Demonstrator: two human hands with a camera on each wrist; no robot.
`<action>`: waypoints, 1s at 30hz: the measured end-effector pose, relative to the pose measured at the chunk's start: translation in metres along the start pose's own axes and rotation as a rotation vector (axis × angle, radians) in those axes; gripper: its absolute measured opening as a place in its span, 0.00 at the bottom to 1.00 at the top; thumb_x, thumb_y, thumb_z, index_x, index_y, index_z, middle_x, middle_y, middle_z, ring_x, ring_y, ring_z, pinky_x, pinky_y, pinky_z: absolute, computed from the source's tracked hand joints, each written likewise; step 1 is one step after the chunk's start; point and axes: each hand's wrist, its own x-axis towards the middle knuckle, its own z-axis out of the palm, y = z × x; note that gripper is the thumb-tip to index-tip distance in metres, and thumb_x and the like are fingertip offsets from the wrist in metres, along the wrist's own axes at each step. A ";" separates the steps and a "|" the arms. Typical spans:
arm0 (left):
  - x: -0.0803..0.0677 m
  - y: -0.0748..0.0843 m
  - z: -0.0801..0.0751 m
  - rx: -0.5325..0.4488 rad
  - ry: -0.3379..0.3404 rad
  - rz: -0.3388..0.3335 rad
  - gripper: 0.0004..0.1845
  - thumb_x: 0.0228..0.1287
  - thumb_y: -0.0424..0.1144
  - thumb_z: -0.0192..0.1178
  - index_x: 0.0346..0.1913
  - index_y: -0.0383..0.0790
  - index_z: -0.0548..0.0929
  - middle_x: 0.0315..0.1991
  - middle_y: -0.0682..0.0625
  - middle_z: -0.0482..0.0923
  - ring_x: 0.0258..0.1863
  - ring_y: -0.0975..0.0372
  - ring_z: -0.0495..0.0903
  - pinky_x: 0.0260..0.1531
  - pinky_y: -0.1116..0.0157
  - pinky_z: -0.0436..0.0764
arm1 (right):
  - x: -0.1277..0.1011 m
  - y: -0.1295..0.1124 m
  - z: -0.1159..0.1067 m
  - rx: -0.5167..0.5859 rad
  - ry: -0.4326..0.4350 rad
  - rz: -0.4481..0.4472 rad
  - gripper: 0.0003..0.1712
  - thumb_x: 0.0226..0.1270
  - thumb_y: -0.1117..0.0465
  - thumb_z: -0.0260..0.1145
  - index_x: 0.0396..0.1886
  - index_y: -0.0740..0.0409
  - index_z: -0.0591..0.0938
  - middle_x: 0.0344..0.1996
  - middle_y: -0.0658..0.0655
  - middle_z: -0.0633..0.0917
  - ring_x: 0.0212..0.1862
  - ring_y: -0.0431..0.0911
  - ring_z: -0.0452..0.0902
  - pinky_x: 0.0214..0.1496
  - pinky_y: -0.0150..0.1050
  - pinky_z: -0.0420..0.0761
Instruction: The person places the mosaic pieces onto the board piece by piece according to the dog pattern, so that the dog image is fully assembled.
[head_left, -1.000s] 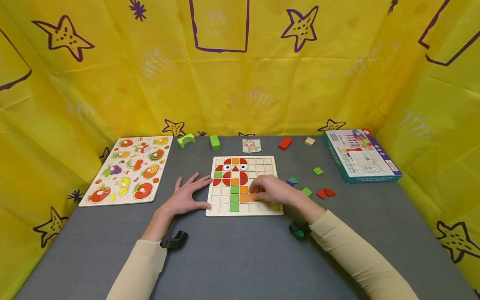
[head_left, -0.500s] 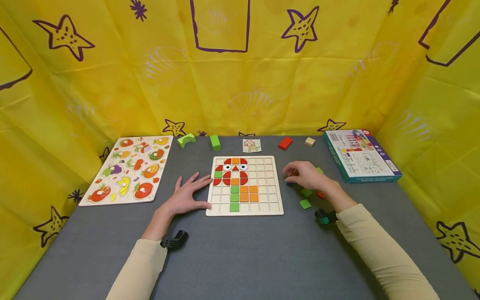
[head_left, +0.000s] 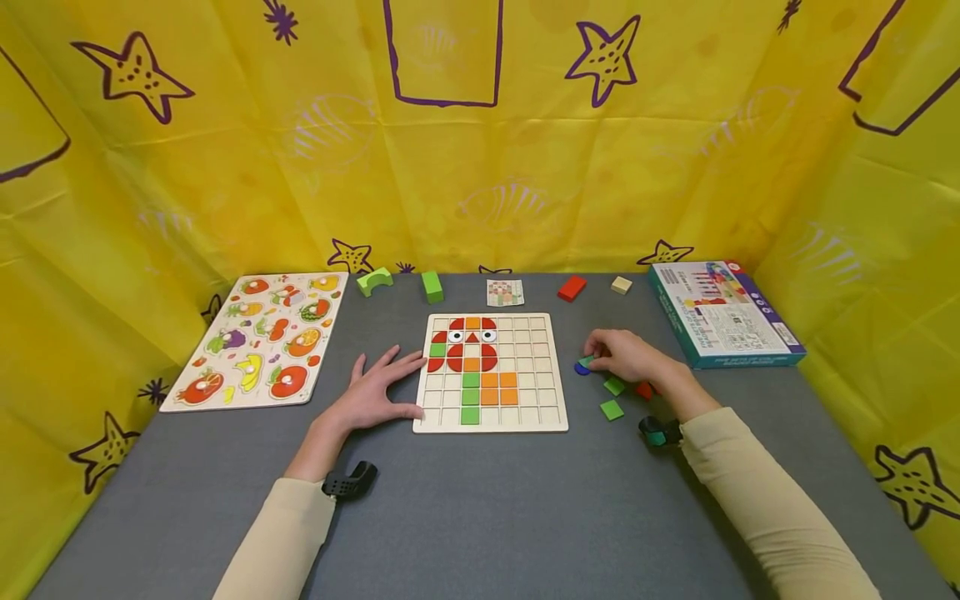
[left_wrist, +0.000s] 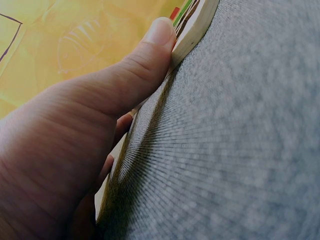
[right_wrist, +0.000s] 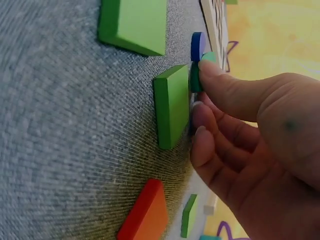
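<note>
Right hand (head_left: 628, 355) pinches a dark green tile (head_left: 587, 362) just right of the board (head_left: 525, 421).

The tile sits between thumb and fingertips (right_wrist: 206, 67), low over the grey table (head_left: 480, 517), touching or just beside a blue piece (head_left: 581, 369). Two light green squares (head_left: 613, 386) and a red piece (head_left: 643, 390) lie near the wrist. The left hand (head_left: 375, 392) lies flat with straight fingers, gripping nothing, its thumb (left_wrist: 150, 55) pressed against the board's left edge. The board carries red, orange and green tiles in its left columns. A fruit puzzle (head_left: 258, 340) lies far left, a box (head_left: 720, 312) far right.
</note>
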 end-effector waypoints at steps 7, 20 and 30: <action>0.000 0.000 0.000 -0.005 -0.001 -0.001 0.50 0.52 0.62 0.74 0.76 0.46 0.68 0.76 0.48 0.62 0.78 0.44 0.46 0.65 0.32 0.30 | 0.002 -0.008 -0.004 0.109 0.065 -0.027 0.04 0.70 0.68 0.68 0.42 0.60 0.81 0.33 0.53 0.81 0.37 0.48 0.75 0.43 0.44 0.77; 0.000 0.000 0.000 -0.002 -0.003 0.007 0.50 0.52 0.63 0.74 0.76 0.46 0.68 0.77 0.48 0.61 0.78 0.43 0.46 0.66 0.32 0.30 | 0.023 -0.045 0.012 0.179 -0.041 -0.136 0.08 0.73 0.67 0.65 0.48 0.59 0.85 0.42 0.52 0.85 0.39 0.47 0.76 0.44 0.43 0.76; 0.000 0.000 -0.001 -0.010 -0.001 0.007 0.50 0.52 0.62 0.74 0.76 0.46 0.68 0.76 0.48 0.62 0.78 0.43 0.46 0.66 0.32 0.30 | 0.040 -0.067 0.029 0.114 -0.092 -0.198 0.02 0.69 0.66 0.69 0.39 0.58 0.86 0.33 0.48 0.83 0.36 0.44 0.75 0.42 0.39 0.76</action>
